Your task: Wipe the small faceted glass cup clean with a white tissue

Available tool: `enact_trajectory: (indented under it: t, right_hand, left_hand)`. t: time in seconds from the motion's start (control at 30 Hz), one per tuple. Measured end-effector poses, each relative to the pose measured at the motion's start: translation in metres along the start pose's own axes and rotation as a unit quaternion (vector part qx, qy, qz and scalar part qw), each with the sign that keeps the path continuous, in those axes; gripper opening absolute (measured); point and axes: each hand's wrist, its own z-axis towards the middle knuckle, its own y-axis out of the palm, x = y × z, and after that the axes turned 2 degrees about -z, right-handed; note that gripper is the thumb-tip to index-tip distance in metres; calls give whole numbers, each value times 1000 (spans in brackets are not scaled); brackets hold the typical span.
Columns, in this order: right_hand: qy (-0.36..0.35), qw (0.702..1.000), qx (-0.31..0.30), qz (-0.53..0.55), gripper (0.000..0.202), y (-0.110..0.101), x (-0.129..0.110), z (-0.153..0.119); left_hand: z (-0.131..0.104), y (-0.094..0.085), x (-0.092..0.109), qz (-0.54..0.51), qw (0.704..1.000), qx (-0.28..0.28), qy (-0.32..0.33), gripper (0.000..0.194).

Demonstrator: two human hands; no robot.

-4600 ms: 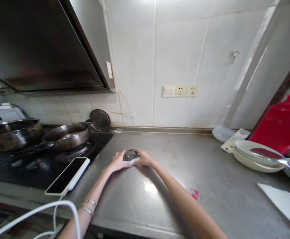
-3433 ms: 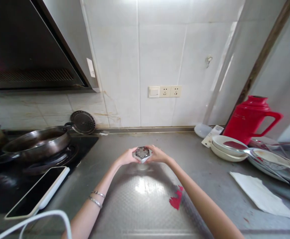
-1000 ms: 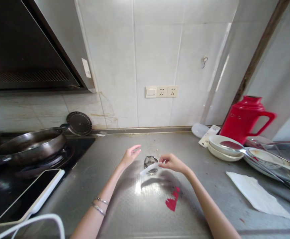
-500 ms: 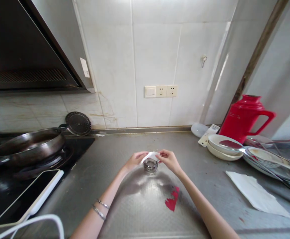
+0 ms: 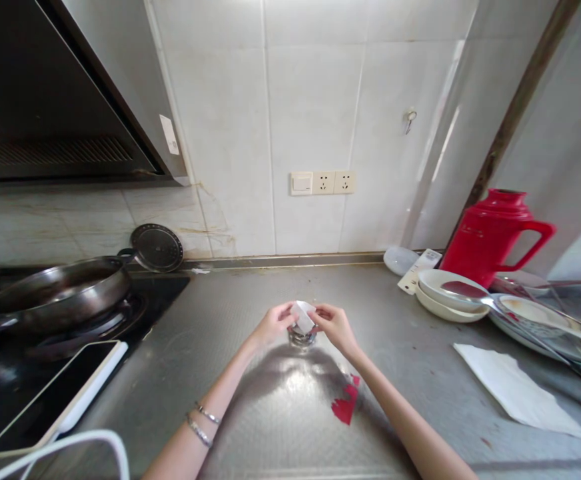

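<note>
Between my hands is a small piece of white paper (image 5: 302,315), thin and folded at an angle. My left hand (image 5: 272,325) pinches its left edge with thumb and fingers. On the other side, my right hand (image 5: 337,328) grips the right edge, fingers closed. Directly below the paper, a small round clear glass (image 5: 301,338) stands on the steel counter (image 5: 250,427). The paper covers much of its top, so whether it touches the rim is unclear. Torn red paper scraps (image 5: 343,405) lie nearer to me, by my right forearm.
A pan (image 5: 65,287) sits on the black stove at left, with a phone (image 5: 58,397) on its edge. At right are a white sheet (image 5: 518,390), stacked bowls (image 5: 450,310), a plate with utensils, a power strip (image 5: 419,271) and a red thermos (image 5: 490,237).
The white paper has tilted, turning its flat side toward me and dropping over the glass's top. Both hands stay on it, having shifted only slightly.
</note>
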Motion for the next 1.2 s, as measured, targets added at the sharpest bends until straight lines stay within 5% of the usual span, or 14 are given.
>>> enact_trajectory:
  t: [0.4,0.67,0.83,0.93,1.2]
  right_hand:
    - [-23,993,-110,-27,43,3,-10,-5]
    - [-25,999,21,17,44,-4,5,5]
    - [-26,996,86,28,50,-18,15,15]
    - [-39,993,111,20,50,-23,21,19]
    - [-108,983,121,-87,38,-23,30,21]
  left_hand:
    - [1,-2,-7,66,996,55,-10,57]
    - [-1,-6,-5,132,980,142,37,54]
    - [0,-7,-30,239,968,66,-32,99]
    - [-1,-1,-48,285,958,21,-13,97]
    - [-1,12,-63,333,939,83,23,95]
